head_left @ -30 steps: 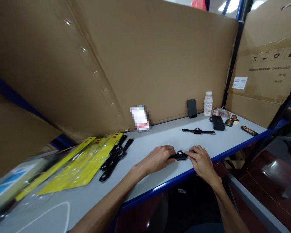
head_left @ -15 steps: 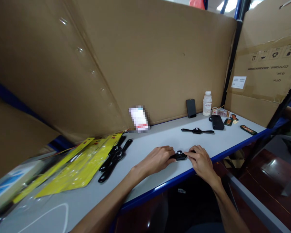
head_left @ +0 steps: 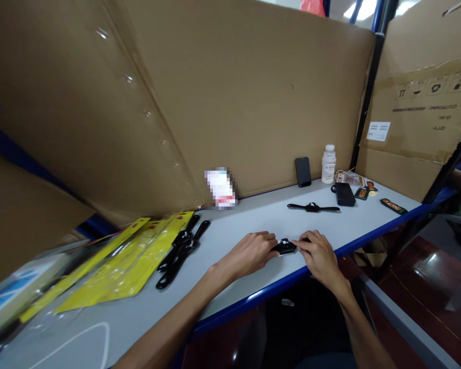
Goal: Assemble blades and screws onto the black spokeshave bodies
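Note:
A small black watch [head_left: 285,247] lies on the grey tabletop [head_left: 253,215] near its blue front edge. My left hand [head_left: 249,252] grips its left end with curled fingers. My right hand [head_left: 320,254] pinches its right end. Only the watch's middle shows between the two hands. A second black watch [head_left: 313,207] lies flat with its straps stretched out, farther back and to the right.
Several black watches [head_left: 181,246] lie beside yellow packaging sleeves [head_left: 123,264] at the left. Against the cardboard wall [head_left: 223,97] stand a black phone [head_left: 303,171] and a white bottle [head_left: 328,164]. A black box [head_left: 343,194] and small packets [head_left: 394,206] sit at the right.

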`<state>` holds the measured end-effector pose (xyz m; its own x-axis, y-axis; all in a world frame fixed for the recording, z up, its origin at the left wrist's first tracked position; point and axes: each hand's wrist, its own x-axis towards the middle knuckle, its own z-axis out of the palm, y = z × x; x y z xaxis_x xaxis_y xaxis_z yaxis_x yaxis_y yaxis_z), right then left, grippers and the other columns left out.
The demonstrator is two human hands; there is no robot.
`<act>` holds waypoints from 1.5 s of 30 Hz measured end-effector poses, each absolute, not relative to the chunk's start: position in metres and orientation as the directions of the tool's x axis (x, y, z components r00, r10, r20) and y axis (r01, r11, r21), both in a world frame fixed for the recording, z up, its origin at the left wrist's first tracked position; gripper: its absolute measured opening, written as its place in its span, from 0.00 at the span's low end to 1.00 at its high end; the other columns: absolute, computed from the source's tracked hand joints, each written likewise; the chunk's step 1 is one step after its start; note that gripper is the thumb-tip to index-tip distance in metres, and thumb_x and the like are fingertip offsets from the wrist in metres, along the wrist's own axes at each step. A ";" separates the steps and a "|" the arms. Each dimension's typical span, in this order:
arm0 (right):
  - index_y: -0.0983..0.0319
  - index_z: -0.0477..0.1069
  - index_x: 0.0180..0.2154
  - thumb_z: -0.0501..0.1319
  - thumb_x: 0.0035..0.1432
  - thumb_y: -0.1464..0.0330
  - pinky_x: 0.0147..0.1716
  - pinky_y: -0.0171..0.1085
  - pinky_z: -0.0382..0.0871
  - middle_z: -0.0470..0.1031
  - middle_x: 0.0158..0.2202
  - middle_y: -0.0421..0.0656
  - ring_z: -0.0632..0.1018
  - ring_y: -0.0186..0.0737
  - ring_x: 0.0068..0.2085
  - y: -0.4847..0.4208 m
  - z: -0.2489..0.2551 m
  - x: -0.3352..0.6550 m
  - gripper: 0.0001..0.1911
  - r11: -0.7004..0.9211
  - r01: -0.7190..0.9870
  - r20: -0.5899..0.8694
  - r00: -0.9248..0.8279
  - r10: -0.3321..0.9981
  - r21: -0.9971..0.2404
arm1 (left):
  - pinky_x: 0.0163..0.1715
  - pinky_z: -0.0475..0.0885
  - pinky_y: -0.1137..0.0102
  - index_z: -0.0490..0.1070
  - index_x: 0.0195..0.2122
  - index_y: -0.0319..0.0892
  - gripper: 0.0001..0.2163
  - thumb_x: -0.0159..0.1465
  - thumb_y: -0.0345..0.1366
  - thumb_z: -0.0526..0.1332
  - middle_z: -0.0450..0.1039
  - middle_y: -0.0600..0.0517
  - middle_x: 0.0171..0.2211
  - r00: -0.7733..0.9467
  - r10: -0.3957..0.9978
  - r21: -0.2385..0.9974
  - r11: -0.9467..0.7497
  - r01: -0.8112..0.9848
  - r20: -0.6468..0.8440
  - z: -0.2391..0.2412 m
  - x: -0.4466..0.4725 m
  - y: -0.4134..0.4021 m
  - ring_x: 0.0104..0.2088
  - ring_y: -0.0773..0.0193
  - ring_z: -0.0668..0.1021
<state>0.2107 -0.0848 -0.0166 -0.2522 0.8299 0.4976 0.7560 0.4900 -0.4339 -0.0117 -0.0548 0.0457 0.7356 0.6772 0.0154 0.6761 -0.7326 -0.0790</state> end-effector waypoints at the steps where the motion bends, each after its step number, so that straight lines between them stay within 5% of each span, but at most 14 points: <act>1: 0.51 0.80 0.48 0.58 0.65 0.75 0.46 0.43 0.68 0.76 0.41 0.44 0.73 0.43 0.44 -0.085 -0.017 0.211 0.17 0.490 0.756 0.499 -0.252 0.829 -0.433 | 0.36 0.69 0.67 0.74 0.39 0.38 0.09 0.72 0.37 0.58 0.77 0.46 0.39 0.736 0.677 -0.074 -0.733 0.676 0.015 0.046 -0.012 -0.055 0.40 0.56 0.79; 20: 0.59 0.73 0.37 0.64 0.60 0.71 0.43 0.43 0.66 0.75 0.38 0.43 0.74 0.44 0.41 -0.106 -0.017 0.169 0.02 0.435 0.812 0.515 -0.199 0.834 -0.389 | 0.33 0.68 0.65 0.70 0.34 0.41 0.17 0.74 0.43 0.50 0.77 0.45 0.32 0.595 0.799 -0.126 -0.583 0.802 0.089 0.046 -0.003 -0.058 0.35 0.53 0.81; 32: 0.59 0.68 0.40 0.61 0.58 0.73 0.46 0.47 0.65 0.74 0.41 0.46 0.73 0.48 0.43 -0.129 -0.035 0.117 0.08 0.422 0.824 0.647 -0.090 0.757 -0.379 | 0.32 0.70 0.65 0.69 0.34 0.39 0.12 0.72 0.35 0.51 0.79 0.43 0.32 0.538 0.841 -0.079 -0.533 0.842 0.062 0.043 -0.001 -0.060 0.34 0.52 0.82; 45: 0.58 0.66 0.32 0.57 0.60 0.74 0.38 0.41 0.63 0.71 0.33 0.43 0.71 0.44 0.38 -0.126 -0.041 0.115 0.06 0.511 0.771 0.751 -0.067 0.657 -0.379 | 0.30 0.67 0.67 0.64 0.35 0.41 0.08 0.72 0.34 0.52 0.76 0.46 0.33 0.624 0.778 -0.035 -0.624 0.781 0.069 0.040 -0.008 -0.059 0.33 0.56 0.80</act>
